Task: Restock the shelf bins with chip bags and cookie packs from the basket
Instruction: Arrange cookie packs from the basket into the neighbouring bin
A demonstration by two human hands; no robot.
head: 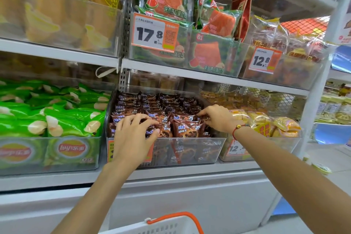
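A clear shelf bin (pixel 190 150) in the middle holds several brown cookie packs (pixel 185 128). My left hand (pixel 133 133) reaches over the bin's front left, its fingers curled round a brown cookie pack at the front row. My right hand (pixel 218 117), with a red bracelet on the wrist, lies on the packs at the bin's right side, fingertips pinching a pack there. Left of it, another clear bin (pixel 47 157) is full of green chip bags (pixel 62 119). The white basket (pixel 171 226) with an orange handle shows at the bottom edge; its contents are hidden.
A bin of yellow wrapped pastries (pixel 266 121) stands right of the cookie bin. The shelf above carries watermelon-print packs (pixel 212 51) behind price tags 17.8 (pixel 153 34) and 12.8 (pixel 263 61). A white upright post (pixel 321 74) bounds the shelf on the right.
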